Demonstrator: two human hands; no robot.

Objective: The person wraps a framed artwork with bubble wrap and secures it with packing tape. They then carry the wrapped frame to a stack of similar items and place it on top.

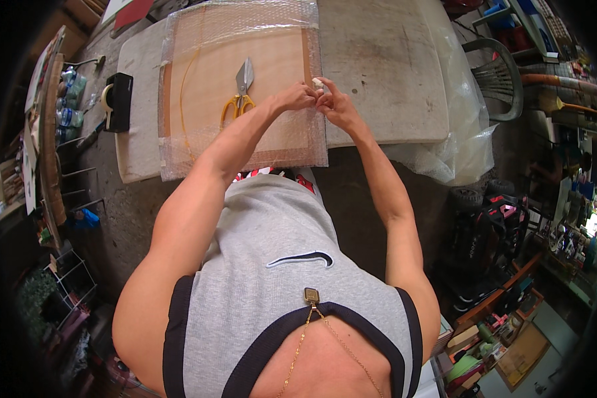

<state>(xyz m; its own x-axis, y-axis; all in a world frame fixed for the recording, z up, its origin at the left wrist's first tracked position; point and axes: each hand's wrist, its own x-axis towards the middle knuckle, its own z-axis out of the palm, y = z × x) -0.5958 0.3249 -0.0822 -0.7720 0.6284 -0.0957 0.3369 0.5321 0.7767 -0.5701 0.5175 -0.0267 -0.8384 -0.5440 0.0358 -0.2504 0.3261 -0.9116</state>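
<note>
I have a small pale piece (318, 83) in view where the two hands meet, above the right-hand border of a flat, bubble-wrapped panel (278, 60); it is too small for me to say what it is. The right hand (335, 106) has its index finger bent up against the piece, thumb lower down, the gap between them narrow. The left hand (297, 97) comes in from the other side with its fingers curled and bunched close to the right ones. I cannot tell which hand's fingers carry the piece, or whether both do.

Beneath them I see the panel, tan under its clear wrap, reaching to the near edge of the counter (385, 73). On it, left of the hands, lie scissors (244, 76) with yellow handles, blades pointing away from the person, the handles partly behind the left forearm. Farther left a thin yellow strand (183, 99) runs down the panel.

At the counter's left end I make out a black tape dispenser (120, 103) with a pale roll. At the right end, clear plastic sheeting (467, 149) drapes over the edge, near a dark green chair (505, 79)
</note>
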